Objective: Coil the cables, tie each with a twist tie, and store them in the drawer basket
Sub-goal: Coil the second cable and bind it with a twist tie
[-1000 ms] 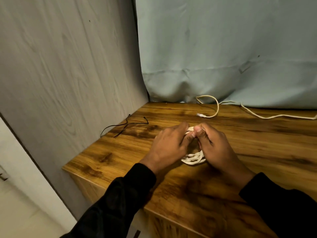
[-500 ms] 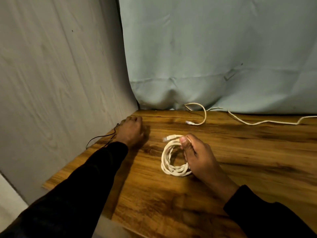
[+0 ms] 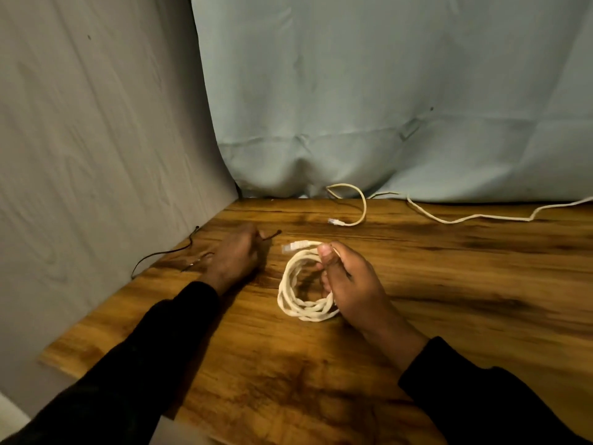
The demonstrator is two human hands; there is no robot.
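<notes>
Near the left edge of the wooden tabletop point(image 3: 449, 284), left hand point(image 3: 236, 255) curled around a thin dark twist tie point(image 3: 271, 236), apparently fetching it for binding. Beside it toward centre, coiled cream cable point(image 3: 298, 284) pinned flat, right hand point(image 3: 348, 281) gripping its right side, thumb pressed over the strands, likely preventing uncoiling.

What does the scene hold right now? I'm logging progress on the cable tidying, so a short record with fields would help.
coiled cable: white coil flat on the wooden table, no tie on it yet
right hand: grips the coil's right side, thumb over the strands
left hand: picks up a dark twist tie at the table's left edge
second twist tie: thin, dark, lying by the left wall
loose cable: white, uncoiled along the back edge
drawer basket: not in view
</notes>
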